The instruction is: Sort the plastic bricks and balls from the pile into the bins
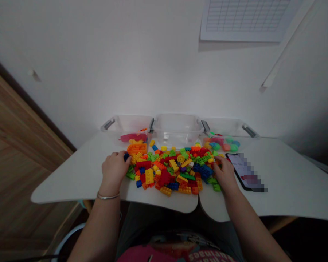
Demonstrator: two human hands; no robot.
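Note:
A heap of toy building bricks point(164, 177) in red, yellow, orange, green and blue covers the middle of the table. At its left edge, my left hand point(113, 168) is closed on a dark blue brick point(126, 157), mostly hidden by the fingers. An orange brick point(137, 148) lies just beyond that hand. My right hand point(224, 171) rests at the heap's right edge, thumb and forefinger a little apart, with the fingertips at the outer bricks. Blue bricks point(204, 171) and a green brick point(217, 187) lie close to it.
Three clear plastic bins stand against the wall: a left bin point(131, 122) with red and orange pieces, a middle bin point(177, 125), and a right bin point(226, 125) with coloured pieces. A phone point(239, 169) lies right of my right hand. The white table point(79, 178) has a curved front edge.

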